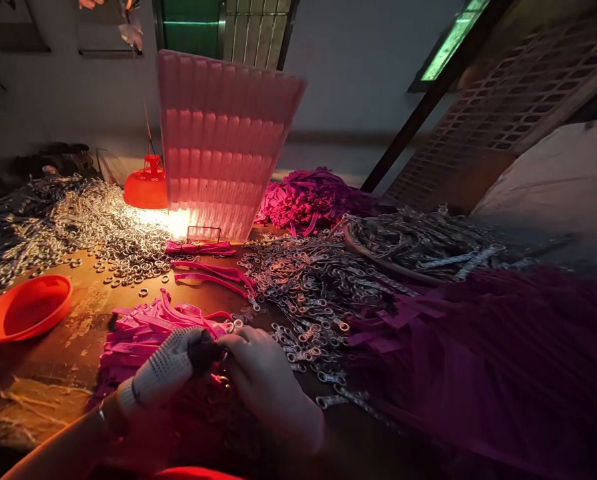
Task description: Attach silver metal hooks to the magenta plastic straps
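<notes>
My left hand [165,367] wears a pale dotted work glove with dark fingertips. Its fingers are closed and meet those of my bare right hand [263,373], which is also in a pinch. What they grip is small and mostly hidden in shadow; a bit of shiny metal shows just below the fingertips. Under and beside the left hand lies a pile of bright pink straps [128,337]. Right of my right hand spreads a heap of metal clasps on chains [303,287]. Several loose metal rings [128,250] lie beyond, under the lamp.
A red lamp [145,187] hangs by a ribbed translucent panel [223,133]. An orange bowl [25,310] stands on the brown table [85,293] at left. Purple straps [478,367] pile up at right, and more magenta straps [318,197] behind. A red rim [193,473] shows below.
</notes>
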